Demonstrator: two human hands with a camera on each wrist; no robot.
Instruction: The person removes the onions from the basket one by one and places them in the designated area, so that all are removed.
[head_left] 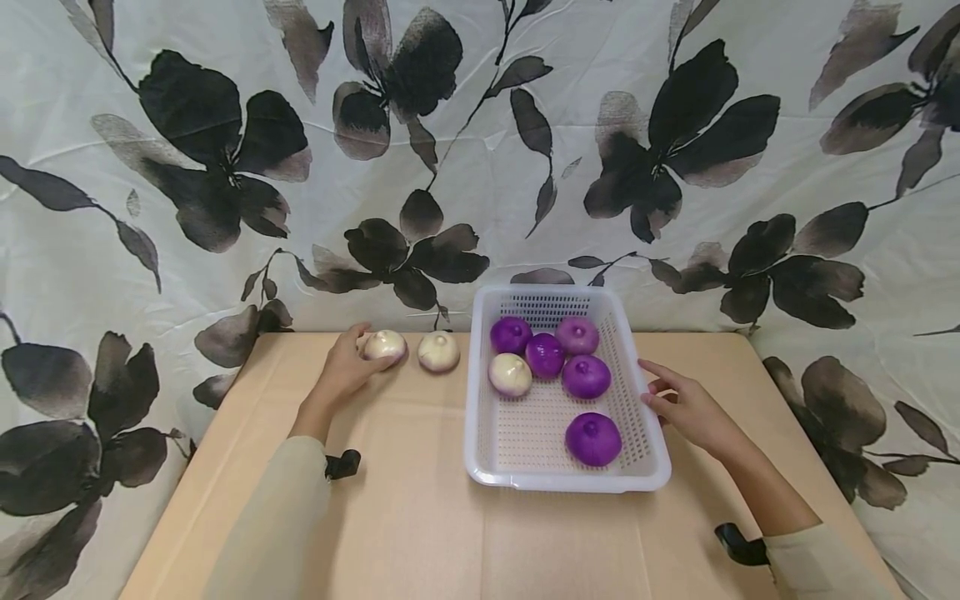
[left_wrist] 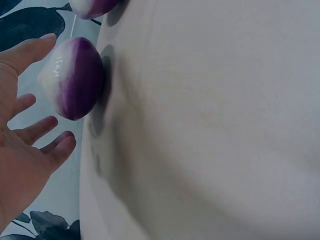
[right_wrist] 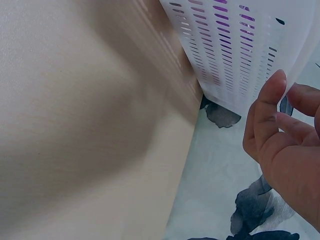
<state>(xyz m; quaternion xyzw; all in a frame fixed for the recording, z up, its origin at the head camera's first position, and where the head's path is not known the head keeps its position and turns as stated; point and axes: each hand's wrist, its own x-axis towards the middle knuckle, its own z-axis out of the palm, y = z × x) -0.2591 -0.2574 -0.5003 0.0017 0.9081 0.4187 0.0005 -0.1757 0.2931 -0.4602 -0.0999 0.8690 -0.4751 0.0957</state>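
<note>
My left hand (head_left: 347,367) is beside a white-and-purple onion (head_left: 386,347) near the table's back edge. In the left wrist view its fingers are spread around that onion (left_wrist: 80,80), with gaps showing. A second pale onion (head_left: 438,352) sits just to the right. My right hand (head_left: 690,410) pinches the right rim of a white plastic basket (head_left: 487,454), as the right wrist view also shows at the basket's slotted side (right_wrist: 225,55). Inside are several purple onions, one of them (head_left: 593,439) near the front, and one pale onion (head_left: 510,375).
The wooden table (head_left: 420,517) holds the basket and the loose onions. Directly behind its back edge hangs a white cloth (head_left: 525,217) with dark flower prints, which also shows along both sides.
</note>
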